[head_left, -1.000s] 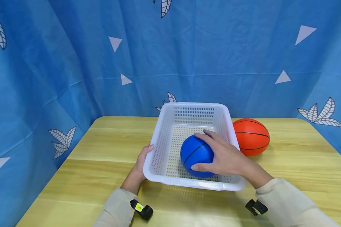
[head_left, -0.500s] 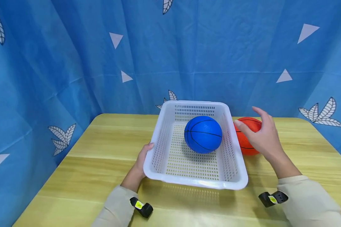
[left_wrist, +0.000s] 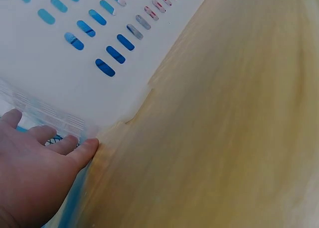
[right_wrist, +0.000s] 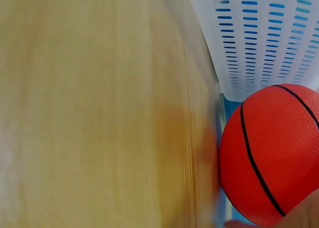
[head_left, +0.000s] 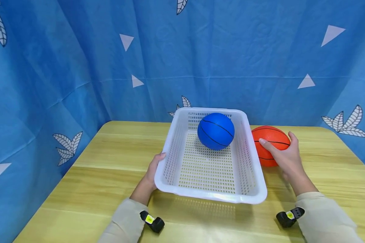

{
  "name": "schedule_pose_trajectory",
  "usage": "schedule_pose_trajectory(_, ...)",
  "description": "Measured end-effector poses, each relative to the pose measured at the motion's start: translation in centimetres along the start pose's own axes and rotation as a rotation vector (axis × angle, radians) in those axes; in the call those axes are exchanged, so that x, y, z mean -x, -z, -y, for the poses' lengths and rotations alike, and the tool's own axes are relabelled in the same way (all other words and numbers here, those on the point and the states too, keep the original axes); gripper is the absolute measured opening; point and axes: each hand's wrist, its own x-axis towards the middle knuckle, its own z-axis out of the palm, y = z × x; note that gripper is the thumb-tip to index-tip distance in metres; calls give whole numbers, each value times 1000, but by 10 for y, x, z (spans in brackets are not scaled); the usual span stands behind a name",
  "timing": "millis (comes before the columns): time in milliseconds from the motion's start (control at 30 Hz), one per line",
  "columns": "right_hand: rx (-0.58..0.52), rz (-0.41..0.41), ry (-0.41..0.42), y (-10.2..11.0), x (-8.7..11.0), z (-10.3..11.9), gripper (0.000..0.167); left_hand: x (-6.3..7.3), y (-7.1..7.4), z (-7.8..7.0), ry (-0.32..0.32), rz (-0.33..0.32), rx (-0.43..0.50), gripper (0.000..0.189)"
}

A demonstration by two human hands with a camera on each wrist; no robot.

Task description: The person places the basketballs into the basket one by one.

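Note:
A white plastic basket (head_left: 213, 196) with slotted walls stands at the middle of the table, a small blue basketball (head_left: 215, 132) inside it near the back wall. My left hand (head_left: 152, 171) holds the basket's left side, thumb over the rim; the left wrist view has its fingers (left_wrist: 64, 146) against the outer wall. Just right of the basket, a red basketball (head_left: 269, 143) lies on the table. My right hand (head_left: 287, 162) grips this ball from the right, thumb across its near face and fingers round the right side. The ball nearly fills the lower right of the right wrist view.
The wooden table (head_left: 109, 182) extends to both sides of the basket. A blue curtain (head_left: 246, 60) with leaf and triangle prints hangs behind and left of it. Each sleeve carries a black wrist camera, one on the left (head_left: 153, 222).
My right hand has let go of the blue basketball, moved right and closed round the red one. The blue ball has rolled toward the basket's back wall. My left hand keeps its hold.

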Motion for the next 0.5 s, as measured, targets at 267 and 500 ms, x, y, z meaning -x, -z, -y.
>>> schedule_pose_trajectory(267,-101,-51,-77,-1,-4,1,102,-1,1,-1,-13,13,-1,69)
schedule_pose_trajectory(500,-185,-106,-111,6,2,4,94,0,3,1,-24,19,-21,68)
